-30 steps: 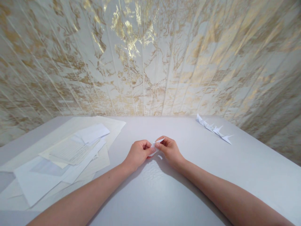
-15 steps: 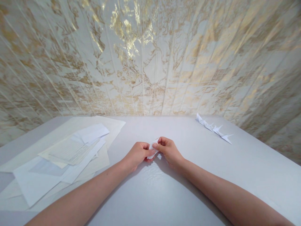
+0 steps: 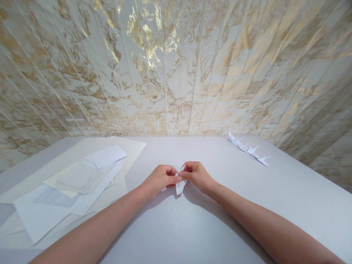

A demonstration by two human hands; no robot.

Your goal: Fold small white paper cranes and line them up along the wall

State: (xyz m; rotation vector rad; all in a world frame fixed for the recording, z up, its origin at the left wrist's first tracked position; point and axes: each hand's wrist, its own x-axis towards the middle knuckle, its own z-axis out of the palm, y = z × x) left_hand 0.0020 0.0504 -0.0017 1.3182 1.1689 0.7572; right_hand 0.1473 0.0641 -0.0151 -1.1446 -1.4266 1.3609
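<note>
A small piece of folded white paper (image 3: 180, 186) is between my two hands, a little above the white table (image 3: 170, 231). My left hand (image 3: 163, 178) pinches its left side with the thumb on top. My right hand (image 3: 197, 176) grips the upper right of the same paper between thumb and fingers. The paper's lower part hangs below the fingertips, toward me. Its exact folds are too small to make out, and the fingers cover its upper part.
Loose sheets of white and cream paper (image 3: 46, 220) lie overlapping on the left, one with writing (image 3: 82, 178). Several small folded paper figures (image 3: 251, 151) stand in a row at the back right. Behind the table hangs a gold-patterned curtain (image 3: 176, 73).
The folded paper has turned in my fingers, and more of it now shows below my fingertips. My left fingers have curled in, and my right fingertips have shifted slightly down.
</note>
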